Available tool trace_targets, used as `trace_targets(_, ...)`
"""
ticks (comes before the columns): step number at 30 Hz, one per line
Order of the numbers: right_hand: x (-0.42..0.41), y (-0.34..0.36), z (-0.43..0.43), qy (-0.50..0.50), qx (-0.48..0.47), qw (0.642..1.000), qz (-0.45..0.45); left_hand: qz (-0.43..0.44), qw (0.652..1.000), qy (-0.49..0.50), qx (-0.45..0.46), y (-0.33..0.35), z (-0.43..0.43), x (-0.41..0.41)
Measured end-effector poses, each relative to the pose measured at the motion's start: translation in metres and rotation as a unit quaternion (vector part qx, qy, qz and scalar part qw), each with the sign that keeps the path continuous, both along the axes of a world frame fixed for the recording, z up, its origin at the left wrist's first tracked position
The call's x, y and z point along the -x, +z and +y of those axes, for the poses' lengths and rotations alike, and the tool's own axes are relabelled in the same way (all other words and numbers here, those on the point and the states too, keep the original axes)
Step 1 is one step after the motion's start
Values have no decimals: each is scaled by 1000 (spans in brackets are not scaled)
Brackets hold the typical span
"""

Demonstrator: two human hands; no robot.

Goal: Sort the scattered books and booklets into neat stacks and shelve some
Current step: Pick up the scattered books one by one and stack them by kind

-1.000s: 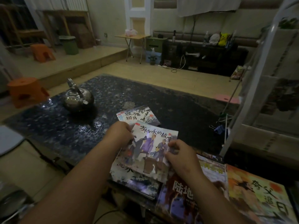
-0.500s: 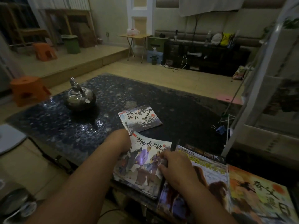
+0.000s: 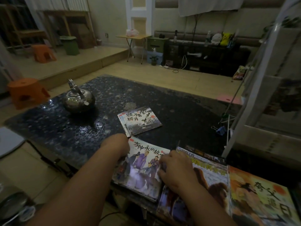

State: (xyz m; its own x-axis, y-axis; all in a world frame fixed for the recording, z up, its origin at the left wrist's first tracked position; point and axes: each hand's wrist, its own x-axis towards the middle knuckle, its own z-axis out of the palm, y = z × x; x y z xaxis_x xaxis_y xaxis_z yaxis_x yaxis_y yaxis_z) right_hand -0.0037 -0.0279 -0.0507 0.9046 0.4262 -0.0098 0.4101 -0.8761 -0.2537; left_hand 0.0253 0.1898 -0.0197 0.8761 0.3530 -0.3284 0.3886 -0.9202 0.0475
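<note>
Since a second ago the top booklet (image 3: 143, 165) has come down from its tilted, lifted pose and now lies flat on the stack at the near table (image 3: 171, 98) edge; both hands came down with it.

Head view: the booklet has a glossy cover with painted figures in purple robes. Its title reads 方仲永的故, and the last character is covered by my right hand (image 3: 175, 168). Thin edges of more booklets show under it. My right hand's fingers are curled onto its right edge, gripping it. My left hand (image 3: 115, 147) sits at its upper left edge with the fingers tucked out of sight, so I cannot tell if they clasp it.

Just beyond lies the small stack (image 3: 140, 122), topped by an ink-wash monkey cover reading 猴子捞月. Touching the booklet's right side is the big book (image 3: 210, 175), which shows a brown animal; its yellow title is too blurred to read. Right of that is the orange book (image 3: 260, 198), reading 夸父追日.

A steel kettle (image 3: 79, 98) stands far left on the table. A blue binder clip (image 3: 219, 129) sits near the white rack (image 3: 254, 95).
</note>
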Motion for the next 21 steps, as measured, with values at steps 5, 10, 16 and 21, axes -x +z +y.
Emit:
trace_targets(5,0,1,-2,12,-8,1000,-1,7,1000,16,15,-1,-5,-2)
trace_targets(10,0,2,-2,12,-4,1000,4,1,1000,19,25,-4,-7,-2)
trace_targets(16,-1,2,-2,8,2,1000,18,-13,1000,13,25,-7,-9,-3)
trace_targets(21,-1,5,-2,4,4,1000,23,-15,1000,11,19,-9,-9,-4)
